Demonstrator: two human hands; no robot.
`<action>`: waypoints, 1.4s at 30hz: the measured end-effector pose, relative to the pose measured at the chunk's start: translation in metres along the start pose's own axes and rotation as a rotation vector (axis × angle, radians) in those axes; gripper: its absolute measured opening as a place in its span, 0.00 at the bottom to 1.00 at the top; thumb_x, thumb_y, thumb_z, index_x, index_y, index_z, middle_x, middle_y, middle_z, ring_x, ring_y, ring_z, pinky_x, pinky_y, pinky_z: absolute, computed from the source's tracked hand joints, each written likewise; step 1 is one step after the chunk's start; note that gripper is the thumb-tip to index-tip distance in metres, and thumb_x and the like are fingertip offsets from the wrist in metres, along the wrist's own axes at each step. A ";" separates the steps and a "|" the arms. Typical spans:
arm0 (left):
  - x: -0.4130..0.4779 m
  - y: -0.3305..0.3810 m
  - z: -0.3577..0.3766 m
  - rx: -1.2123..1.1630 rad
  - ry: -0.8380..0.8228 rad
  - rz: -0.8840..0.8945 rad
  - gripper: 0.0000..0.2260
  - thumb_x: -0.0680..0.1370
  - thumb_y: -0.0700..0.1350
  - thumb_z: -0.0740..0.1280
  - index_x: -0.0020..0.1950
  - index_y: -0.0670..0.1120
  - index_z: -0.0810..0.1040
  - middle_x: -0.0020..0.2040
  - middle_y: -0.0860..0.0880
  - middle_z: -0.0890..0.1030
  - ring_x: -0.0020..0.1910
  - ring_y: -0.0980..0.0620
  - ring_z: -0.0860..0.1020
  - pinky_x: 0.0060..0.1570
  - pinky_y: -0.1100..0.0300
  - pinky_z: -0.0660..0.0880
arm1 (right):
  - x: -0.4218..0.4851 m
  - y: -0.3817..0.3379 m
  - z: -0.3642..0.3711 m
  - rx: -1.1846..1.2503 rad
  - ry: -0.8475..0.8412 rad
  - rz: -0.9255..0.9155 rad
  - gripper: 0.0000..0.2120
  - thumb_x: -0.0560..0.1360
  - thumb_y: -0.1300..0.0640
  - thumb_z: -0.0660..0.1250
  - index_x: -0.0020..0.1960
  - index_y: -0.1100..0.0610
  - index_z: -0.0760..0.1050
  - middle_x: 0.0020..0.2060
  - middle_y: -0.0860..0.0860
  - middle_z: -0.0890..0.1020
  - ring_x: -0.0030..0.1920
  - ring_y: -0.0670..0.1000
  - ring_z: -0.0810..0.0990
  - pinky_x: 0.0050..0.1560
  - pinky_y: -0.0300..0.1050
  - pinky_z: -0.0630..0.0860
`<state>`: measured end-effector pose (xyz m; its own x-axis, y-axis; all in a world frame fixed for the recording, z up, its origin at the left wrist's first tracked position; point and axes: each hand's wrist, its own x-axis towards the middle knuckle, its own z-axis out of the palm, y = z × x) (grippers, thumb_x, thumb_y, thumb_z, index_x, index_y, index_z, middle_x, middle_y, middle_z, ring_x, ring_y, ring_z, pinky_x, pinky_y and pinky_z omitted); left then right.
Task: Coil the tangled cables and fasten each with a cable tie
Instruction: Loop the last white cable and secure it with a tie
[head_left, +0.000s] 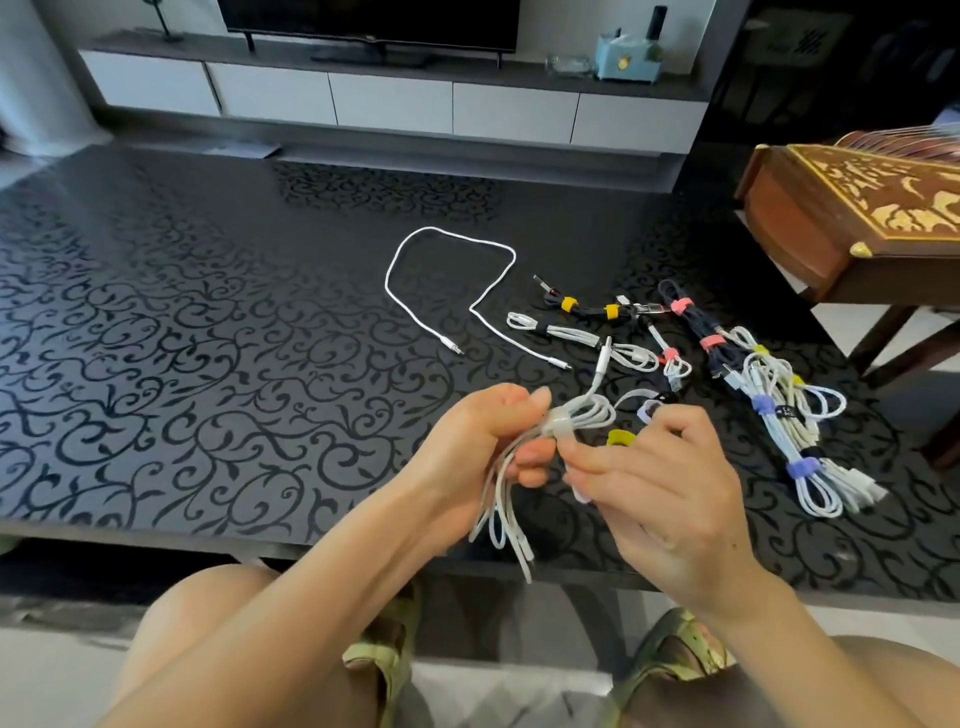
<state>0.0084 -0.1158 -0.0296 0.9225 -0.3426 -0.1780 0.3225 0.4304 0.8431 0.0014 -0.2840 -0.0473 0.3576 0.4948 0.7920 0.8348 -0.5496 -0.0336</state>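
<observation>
My left hand (488, 441) grips a coiled white cable (587, 410) above the table's near edge; its loops hang down below my palm. A white cable tie (562, 425) wraps the bundle at my thumb. My right hand (660, 483) pinches the tie's loose end just right of the bundle. A loose white cable (447, 291) lies uncoiled on the table further back. Several coiled cables (789, 410) with yellow, pink and purple ties lie to the right.
The black patterned table (208, 338) spreads far to the left. Loose yellow (621, 438) and purple (648, 410) ties lie by my right fingers. A carved wooden instrument (857, 208) stands at the right. A TV console is behind. My knees are below.
</observation>
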 end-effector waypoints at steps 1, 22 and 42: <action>0.000 0.001 0.000 0.023 -0.003 0.016 0.15 0.79 0.37 0.60 0.35 0.47 0.59 0.25 0.50 0.65 0.22 0.57 0.62 0.26 0.65 0.62 | -0.002 0.001 0.004 -0.013 0.018 -0.016 0.06 0.67 0.68 0.74 0.41 0.60 0.81 0.47 0.51 0.85 0.30 0.53 0.77 0.41 0.49 0.69; -0.017 -0.009 -0.008 1.321 -0.285 0.620 0.12 0.78 0.45 0.59 0.41 0.55 0.56 0.33 0.48 0.72 0.32 0.52 0.67 0.33 0.55 0.66 | 0.010 0.030 -0.003 1.270 -0.736 1.301 0.11 0.69 0.62 0.70 0.41 0.72 0.75 0.27 0.53 0.75 0.27 0.45 0.73 0.29 0.34 0.69; 0.000 -0.016 -0.018 0.781 -0.240 -0.060 0.08 0.75 0.40 0.58 0.43 0.46 0.58 0.28 0.53 0.72 0.32 0.49 0.66 0.33 0.62 0.66 | -0.001 -0.007 -0.012 0.007 -0.696 0.296 0.15 0.73 0.50 0.58 0.31 0.55 0.74 0.27 0.47 0.71 0.35 0.49 0.66 0.41 0.48 0.70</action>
<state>0.0072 -0.1075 -0.0521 0.8090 -0.5544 -0.1953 0.0472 -0.2700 0.9617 -0.0100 -0.2885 -0.0407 0.7474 0.6392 0.1813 0.6644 -0.7226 -0.1910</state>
